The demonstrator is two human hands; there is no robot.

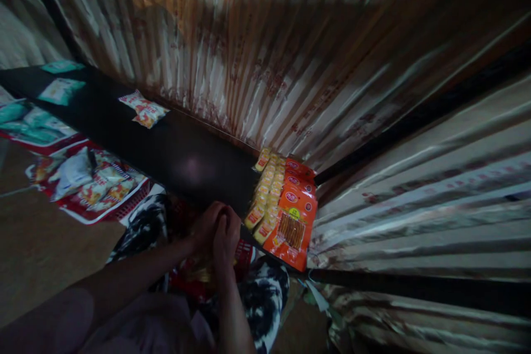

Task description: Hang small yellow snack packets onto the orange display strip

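Observation:
My left hand (207, 225) and my right hand (228, 232) are together at the near edge of the black table (199, 160); their fingers are curled in, and whatever they hold is hidden. Beneath them, between my knees, a red basket (248, 254) holds yellowish packets. To the right of my hands, small yellow packets (267, 193) lie in rows on the table. Orange packages (292, 221) overlap one another beside these rows, at the table's right end.
Red-and-white packets (147, 112) lie at the table's back edge, with teal packets (62, 91) farther left. A red basket of packets (139, 191) and another of teal packets (45, 146) stand at left. Pleated sheeting (249, 66) hangs behind and right.

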